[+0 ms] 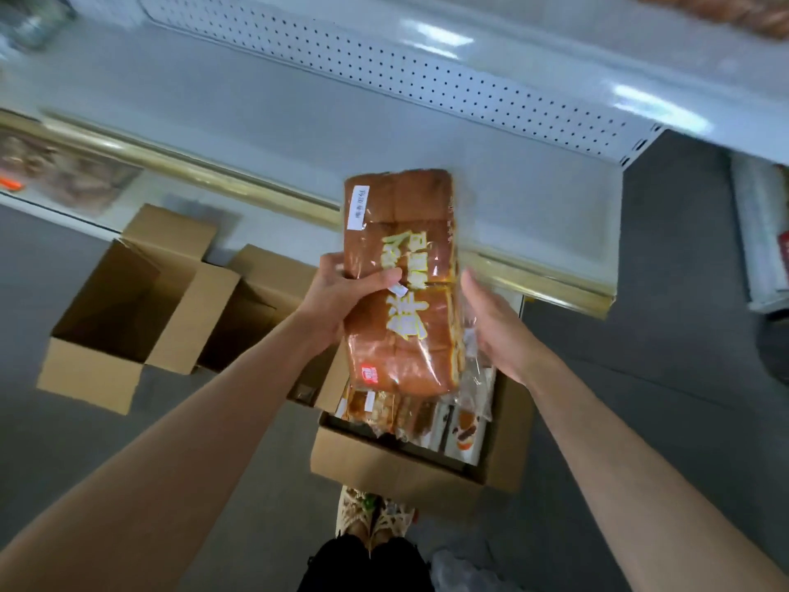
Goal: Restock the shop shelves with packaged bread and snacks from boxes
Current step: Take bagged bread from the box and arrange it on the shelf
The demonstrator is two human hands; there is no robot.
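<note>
– White shelf (299, 121) stands beyond the fingertips; snack box (384, 467) sits below the wrists. Bread pack (401, 284) position?
– Between both hands, upright. Left hand (341, 301) grips its left edge, thumb across front. Right hand (495, 326): fingers straight, alongside right edge.

Bright, glare on shelf (439, 34), motion-blurred, warped edges

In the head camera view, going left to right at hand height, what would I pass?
Open cardboard box → second open box → left hand → bread pack → right hand.
</note>
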